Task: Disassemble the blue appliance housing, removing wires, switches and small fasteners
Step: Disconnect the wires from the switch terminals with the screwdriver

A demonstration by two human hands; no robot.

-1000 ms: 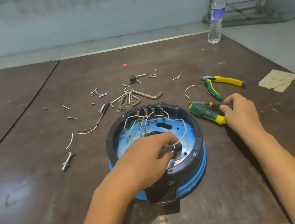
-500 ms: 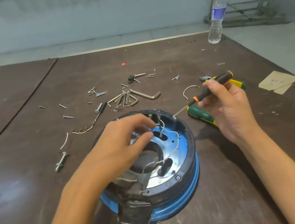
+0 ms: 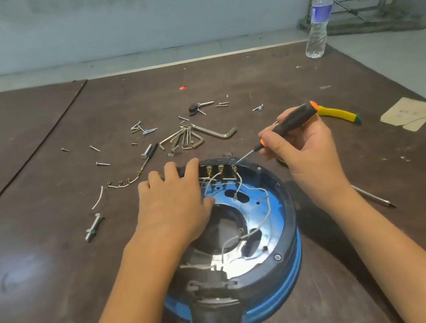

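The round blue housing (image 3: 288,287) with its black rim lies open side up on the table in front of me. White wires (image 3: 264,209) run inside it to a row of brass terminals (image 3: 220,170) at the far rim. My left hand (image 3: 176,204) rests flat on the housing's left side, fingers straight over the rim. My right hand (image 3: 305,150) grips a small black and orange screwdriver (image 3: 294,120), whose tip touches the rim just right of the terminals.
Loose screws (image 3: 143,129), a set of hex keys (image 3: 196,136), a bolt (image 3: 93,226) and removed wire pieces (image 3: 121,183) lie beyond and left of the housing. Yellow-handled pliers (image 3: 340,114) and a thin tool (image 3: 373,195) lie to the right. A water bottle (image 3: 318,20) stands far right.
My right hand left the green screwdriver, took the small black one and brought its tip to the terminals. My left hand moved from inside the housing to its far left rim.
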